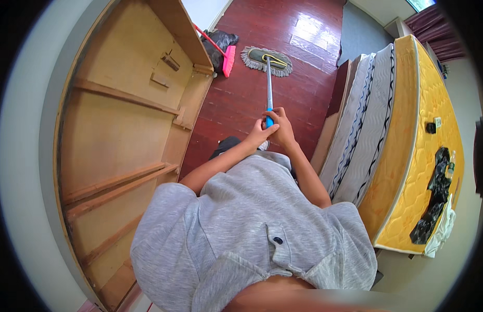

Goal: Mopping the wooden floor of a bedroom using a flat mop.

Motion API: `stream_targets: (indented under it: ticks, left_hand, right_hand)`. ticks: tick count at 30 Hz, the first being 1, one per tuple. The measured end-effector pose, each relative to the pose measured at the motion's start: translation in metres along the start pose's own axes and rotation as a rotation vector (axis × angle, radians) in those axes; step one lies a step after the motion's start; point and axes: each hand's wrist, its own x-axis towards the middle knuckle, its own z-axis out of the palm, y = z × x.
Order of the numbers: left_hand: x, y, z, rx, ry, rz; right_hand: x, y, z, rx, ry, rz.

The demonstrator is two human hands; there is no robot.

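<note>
Both my hands meet on the blue grip (269, 119) of a mop's metal pole. My left hand (261, 133) comes from the left, its thumb lying across the near end of the grip. From the right, my right hand (281, 126) wraps its fingers over the grip's top. The pole (269, 84) runs away from me to a flat dust mop head (258, 55) with a grey-white fringe, which lies on the dark red wooden floor (249, 97). Parts of the fingers overlap and hide one another.
A pink broom (229, 61) and a black plastic bag (218, 41) are left of the mop head. A wooden furniture frame (120, 91) stands along the left. On the right are stacked mattresses (386, 156), with black plastic (436, 191) and a bottle (451, 165) on top.
</note>
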Motion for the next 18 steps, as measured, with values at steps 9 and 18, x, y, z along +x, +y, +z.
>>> stream_targets:
  ticks: [9,18]
  left_hand:
    - [0.106,0.060,0.014,0.386,0.065,0.343]
    - [0.239,0.202,0.044,0.817,0.105,0.988]
  right_hand:
    - [0.102,0.047,-0.035,0.195,0.140,0.039]
    - [0.250,0.075,-0.080,0.221,0.429,0.007]
